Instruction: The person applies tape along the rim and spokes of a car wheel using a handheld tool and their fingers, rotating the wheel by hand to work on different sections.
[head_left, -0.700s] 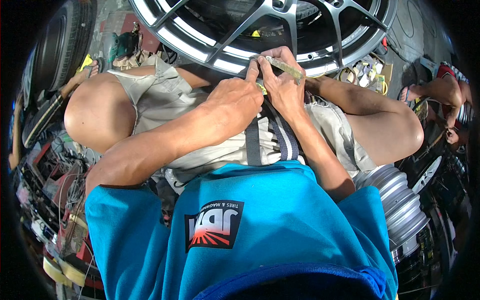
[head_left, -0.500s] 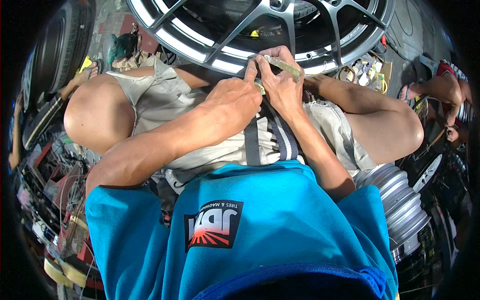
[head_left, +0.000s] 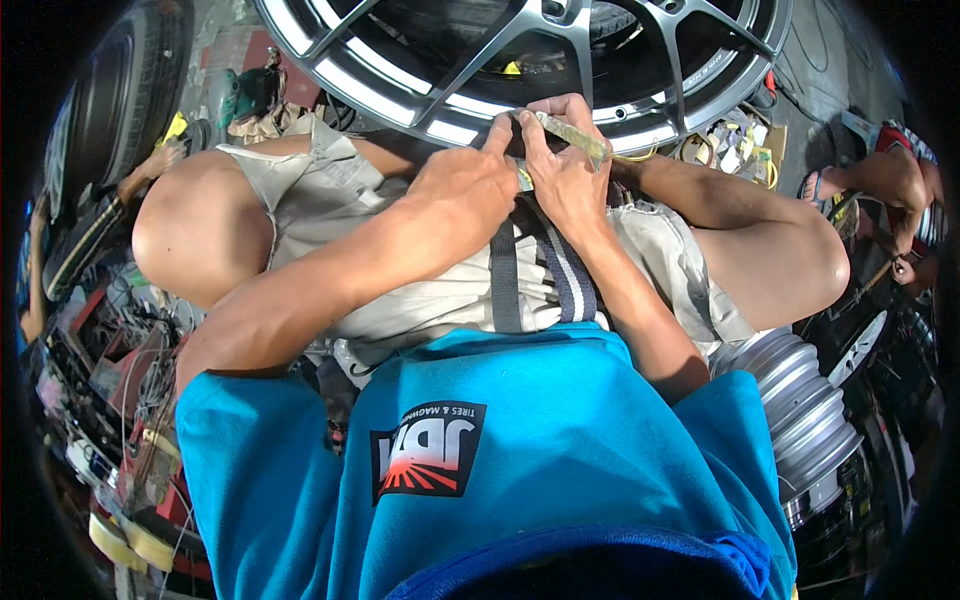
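Observation:
At the lower rim of a grey multi-spoke alloy wheel point(head_left: 440, 131), my two hands meet above my lap. My right hand point(head_left: 568, 170) is closed, thumb and fingers pinching a narrow, pale yellowish strip point(head_left: 572, 132) that looks worn; its material is unclear. My left hand point(head_left: 465, 185) is closed too, index finger pointing forward against the right thumb and the other fingers curled. Between the hands shows a small yellow-green piece point(head_left: 524, 177), possibly the strip's other end. The left fingertips partly hide what they grip.
Scraps of paper and packaging point(head_left: 735, 150) lie right of the wheel. Silver wheel barrels point(head_left: 785, 400) stand by my right side. Tyres point(head_left: 130, 90) lean at the far left above cluttered tools and wires point(head_left: 125, 370). Another person's leg point(head_left: 875, 175) is at the right edge.
My hands stay almost in place, with a slight shift of the left fingers. More of the yellow-green piece shows between them. A foot at the far left has moved slightly.

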